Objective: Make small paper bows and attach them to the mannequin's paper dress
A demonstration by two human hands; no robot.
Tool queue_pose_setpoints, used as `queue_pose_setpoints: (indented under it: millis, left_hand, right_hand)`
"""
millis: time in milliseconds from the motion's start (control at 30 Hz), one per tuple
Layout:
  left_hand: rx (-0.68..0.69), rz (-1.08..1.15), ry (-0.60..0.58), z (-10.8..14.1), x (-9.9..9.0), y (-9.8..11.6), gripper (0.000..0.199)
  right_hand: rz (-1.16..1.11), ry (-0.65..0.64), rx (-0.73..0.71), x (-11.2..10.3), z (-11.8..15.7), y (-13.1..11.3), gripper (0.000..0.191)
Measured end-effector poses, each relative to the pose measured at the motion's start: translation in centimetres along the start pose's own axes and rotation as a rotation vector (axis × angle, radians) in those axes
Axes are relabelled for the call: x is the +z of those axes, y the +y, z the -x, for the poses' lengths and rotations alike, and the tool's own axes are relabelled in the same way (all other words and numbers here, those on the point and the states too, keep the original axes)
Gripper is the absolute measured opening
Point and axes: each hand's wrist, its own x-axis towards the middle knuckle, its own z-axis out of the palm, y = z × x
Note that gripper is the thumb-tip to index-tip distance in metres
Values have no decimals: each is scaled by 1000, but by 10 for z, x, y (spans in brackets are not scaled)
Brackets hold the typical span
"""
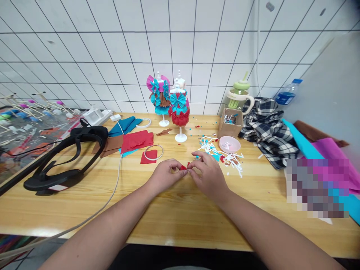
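My left hand (168, 175) pinches a small folded red piece (183, 168), paper or thin cloth, between thumb and forefinger. Fingertips of my right hand (210, 176) meet it from the other side and close on its right end, the other fingers loosely bent. Both hands are just above the wooden table (180, 210). Beyond them stands a small white dress form (180, 103) in blue and red pleated pieces. Behind it to the left is a second dress form (160, 95) in magenta, blue and brown. A red square (149, 157) lies left of my hands, partly under a metal ring (162, 152).
Red sheets (137, 141), blue cloth (125, 126) and a black headset-like frame (84, 165) lie left, with a white cable (114, 191) crossing the table. Right are white paper sticks (234, 163), a pink dish (230, 144), a cardboard box (229, 129), a cup (239, 93) and plaid cloth (267, 127).
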Motion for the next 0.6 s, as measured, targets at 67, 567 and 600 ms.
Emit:
queue_pose_setpoints:
  millis: [67,567,600]
  left_hand:
    - [15,0,6,0,0,0,22]
    - [11,25,55,0,-3,2,19]
    - [17,20,39,0,-2,2,18]
  right_hand:
    - [39,-2,-21,-1,0,0,14]
    - [-386,27,206,-2,-2,1,48]
    - [-471,-32,273,0,-3,2,55]
